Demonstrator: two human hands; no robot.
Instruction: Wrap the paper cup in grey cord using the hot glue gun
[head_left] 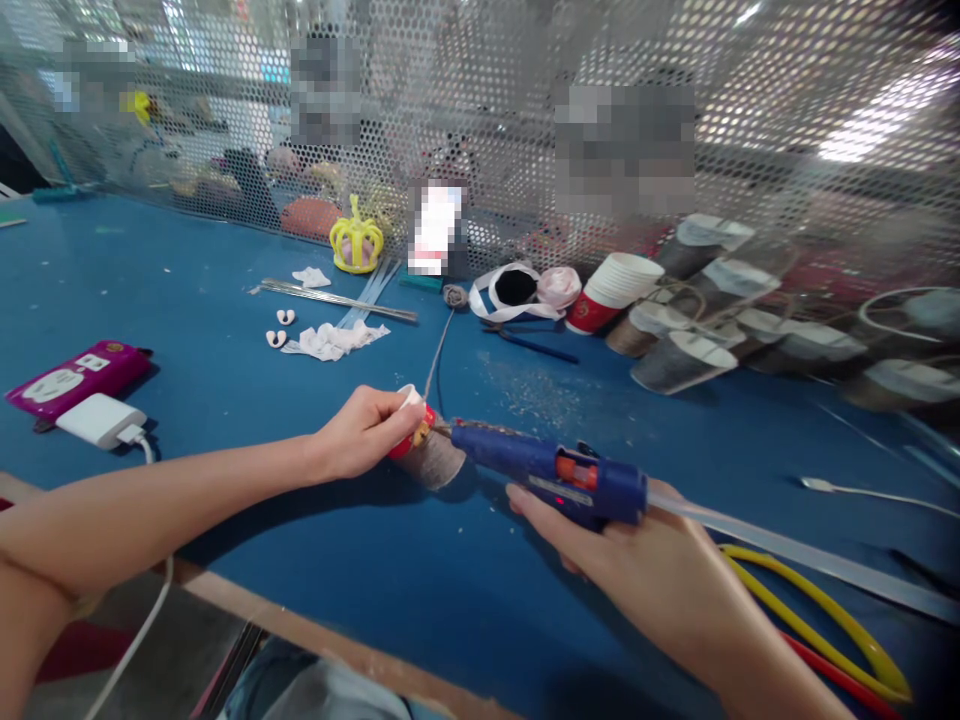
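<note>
Tilted just above the blue table, a red and white paper cup (pixel 433 462) has grey-brown twine wound round its lower part. My left hand (pixel 373 425) grips this cup near its rim. A blue hot glue gun (pixel 525 465) with a long clear glue stick sits in my right hand (pixel 637 555), fingers wrapped round its handle. The gun's nozzle points left and meets the cup's side, or comes very close to it; exact contact is hard to see. A strand of twine (pixel 439 355) runs from the cup back to a small twine ball (pixel 455 296).
Behind are stacked paper cups (pixel 619 285), several twine-covered cups (pixel 682 362), pliers (pixel 532 345), ribbon (pixel 487 295) and a yellow crown-shaped piece (pixel 357 240). A purple power strip (pixel 82 378) with a white charger lies left. Yellow-handled scissors (pixel 825 600) lie right. A perforated metal screen (pixel 495 120) closes the back.
</note>
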